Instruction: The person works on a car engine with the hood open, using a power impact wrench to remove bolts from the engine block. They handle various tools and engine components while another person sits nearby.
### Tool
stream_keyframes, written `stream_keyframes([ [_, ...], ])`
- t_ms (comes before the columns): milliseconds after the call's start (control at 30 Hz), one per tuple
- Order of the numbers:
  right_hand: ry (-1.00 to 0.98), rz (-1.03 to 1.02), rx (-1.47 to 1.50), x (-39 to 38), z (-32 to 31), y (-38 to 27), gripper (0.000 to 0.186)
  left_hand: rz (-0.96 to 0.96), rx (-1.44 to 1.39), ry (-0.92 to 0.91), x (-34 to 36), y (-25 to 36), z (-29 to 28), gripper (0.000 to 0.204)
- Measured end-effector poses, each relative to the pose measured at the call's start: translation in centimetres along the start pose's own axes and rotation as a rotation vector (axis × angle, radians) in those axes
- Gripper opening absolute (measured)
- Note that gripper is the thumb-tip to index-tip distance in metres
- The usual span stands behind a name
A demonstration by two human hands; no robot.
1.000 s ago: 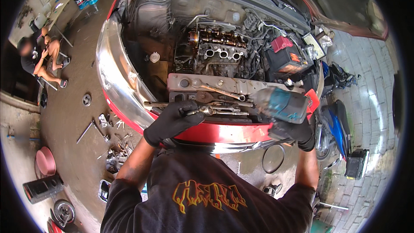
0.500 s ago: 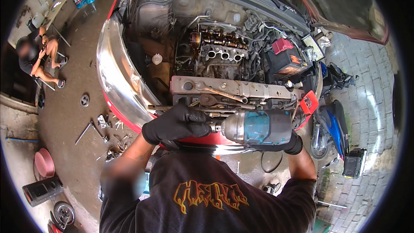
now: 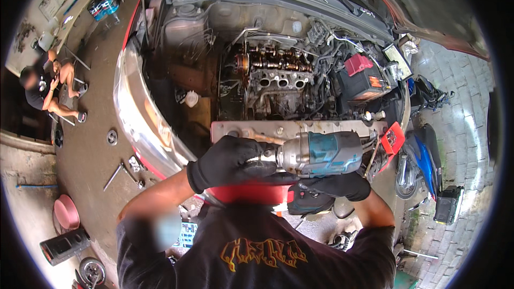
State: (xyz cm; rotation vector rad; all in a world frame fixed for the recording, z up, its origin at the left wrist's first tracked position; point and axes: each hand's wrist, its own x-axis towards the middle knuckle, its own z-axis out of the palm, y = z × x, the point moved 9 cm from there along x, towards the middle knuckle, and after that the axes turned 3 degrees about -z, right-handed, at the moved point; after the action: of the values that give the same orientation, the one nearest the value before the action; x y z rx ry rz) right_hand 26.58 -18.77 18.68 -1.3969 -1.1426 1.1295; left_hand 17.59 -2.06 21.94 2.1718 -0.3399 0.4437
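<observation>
Headlight (image 3: pixel 142 107), long and clear-lensed, at left. With black-gloved left hand (image 3: pixel 230 163), curls fingers closed around the silvery drive end (image 3: pixel 272 154) of a teal-and-grey impact wrench (image 3: pixel 334 152), held level before the long grey metal crossbar (image 3: pixel 241 127). With black-gloved right hand (image 3: pixel 345 186), wraps fingers around the wrench's mostly hidden handle. Farther right, red tray (image 3: pixel 393 138).

Smooth brown floor (image 3: pixel 91 155) at left; grey brick paving (image 3: pixel 474 171) at right, bright streak of light (image 3: pixel 471 127) along it. Pale, stained wall (image 3: pixel 27 163) at left rim. Long, cluttered worktable (image 3: pixel 79 12) at upper left.
</observation>
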Motion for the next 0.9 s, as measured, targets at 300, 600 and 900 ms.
stream_keyframes([
  [300, 0.289, -0.034, -0.01, 13.4, -16.1, -1.1, 0.048, -0.267, -0.427, 0.009, 14.2, -20.3, -1.5, 0.05],
  [600, 0.337, 0.251, -0.48, 23.9, -27.2, 9.4, 0.054, -0.249, -0.613, 0.099, 25.4, -32.5, 1.2, 0.05],
  [900, 0.266, 0.363, -0.825, 26.3, -27.8, 11.5, 0.053, -0.321, -0.747, 0.188, 23.8, -35.9, 1.7, 0.051],
])
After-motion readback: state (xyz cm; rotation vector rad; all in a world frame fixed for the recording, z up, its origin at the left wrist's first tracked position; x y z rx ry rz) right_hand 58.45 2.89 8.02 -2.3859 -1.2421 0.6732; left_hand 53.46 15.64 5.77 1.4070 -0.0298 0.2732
